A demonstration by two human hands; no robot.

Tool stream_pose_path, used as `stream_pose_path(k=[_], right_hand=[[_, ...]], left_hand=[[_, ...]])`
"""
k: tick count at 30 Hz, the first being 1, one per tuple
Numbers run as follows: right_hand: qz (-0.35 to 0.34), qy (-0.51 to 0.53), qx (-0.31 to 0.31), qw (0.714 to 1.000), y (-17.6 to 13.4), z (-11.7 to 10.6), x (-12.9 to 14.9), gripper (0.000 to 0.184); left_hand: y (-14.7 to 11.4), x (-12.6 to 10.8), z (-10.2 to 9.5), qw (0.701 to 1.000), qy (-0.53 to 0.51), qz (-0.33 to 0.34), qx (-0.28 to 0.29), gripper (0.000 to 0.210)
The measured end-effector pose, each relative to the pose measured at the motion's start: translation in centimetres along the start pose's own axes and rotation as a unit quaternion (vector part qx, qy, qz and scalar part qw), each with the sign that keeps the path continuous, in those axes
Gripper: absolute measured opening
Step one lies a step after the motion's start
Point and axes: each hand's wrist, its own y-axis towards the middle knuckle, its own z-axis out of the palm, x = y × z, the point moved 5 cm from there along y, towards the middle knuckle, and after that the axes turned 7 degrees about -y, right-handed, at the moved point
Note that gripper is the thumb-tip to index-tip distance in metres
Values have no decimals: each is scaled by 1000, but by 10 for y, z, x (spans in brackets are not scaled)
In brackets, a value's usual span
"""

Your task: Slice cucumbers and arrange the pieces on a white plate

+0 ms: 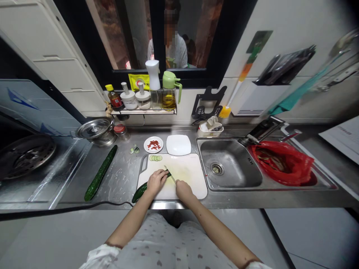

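Pinning the cut cucumber (139, 191) with the left hand (156, 182) here, curling the fingers over it and pressing it down onto the white chopping board (195, 175)! Running it out leftward from under that palm and over the board's left edge, while poking its dark-skinned other end out just right of the fingertips. Gripping the knife (172, 178) in the right hand (183, 189), closing the fist around the handle and slanting the blade across that exposed end, right beside the left fingertips. Being unable to tell, from this angle, the depth of any cut. Looking just beyond the left hand, and finding a short row of pale slices (156, 158) overlapping on the board. Glancing farther ahead of both hands, catching a small plate (146, 144) of chopped red pieces and, to its right, a squarish white dish (178, 145). Picking out green scraps (136, 150) on the steel counter (117, 175), ahead and left of the left hand. Swinging well left of that hand to a whole cucumber (101, 173) lying aslant, with a steel pot (102, 138) beyond it. Crossing to the right of the right hand, meeting the sink (235, 160) and, farther out, a red bag (297, 164).
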Motion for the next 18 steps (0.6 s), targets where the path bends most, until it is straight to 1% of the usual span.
stream_pose_path(k=[6,14,18], right_hand=[[2,1,-5,1000,2,4,-2,33],[18,-9,0,1000,-12,21,-14,29],[22,-14,8,1000,-15,19,-16,28]], left_hand=[[0,2,1,1000,0,-11,2,27],[0,-1,-1,1000,-1,-15,1,27],[0,-2,-1,1000,-2,-19,1,27]])
